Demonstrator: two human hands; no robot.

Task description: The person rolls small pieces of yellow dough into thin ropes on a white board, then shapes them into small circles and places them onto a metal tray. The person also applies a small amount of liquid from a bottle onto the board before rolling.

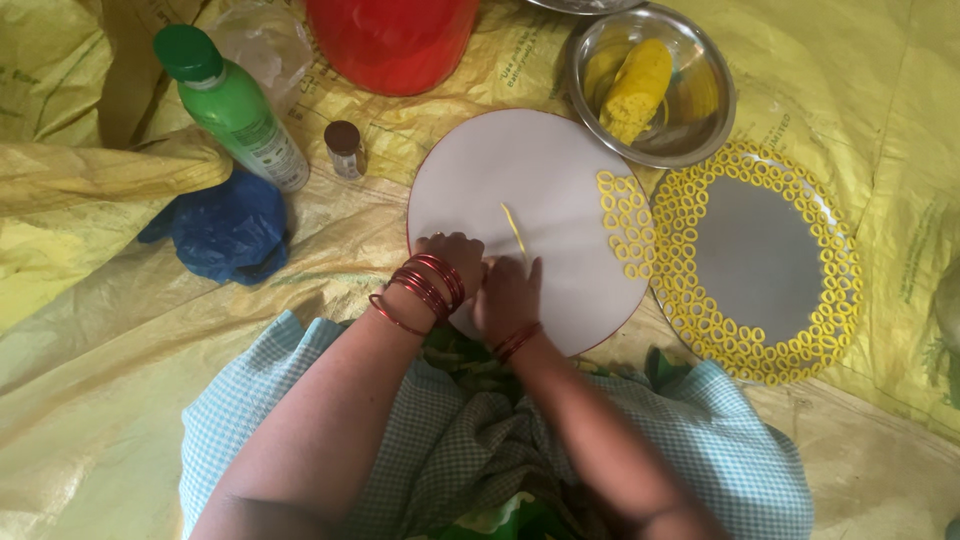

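Observation:
A round white board [540, 170] with a red rim lies on the yellow sheet in front of me. My left hand [452, 256] and my right hand [508, 292] meet at its near edge, fingers curled together; both wrists wear red bangles. A thin yellow dough strand [514, 230] lies on the board just beyond my fingertips. What my fingers pinch is hidden. Several small yellow dough rings [626, 226] sit in rows at the board's right side.
A steel plate [752, 260] ringed with yellow dough loops lies at the right. A steel bowl [700, 120] holds a yellow dough lump [638, 88]. A red bucket [392, 40], green bottle [236, 110], small brown-capped vial [345, 148] and blue plastic bag [222, 228] stand at the left and back.

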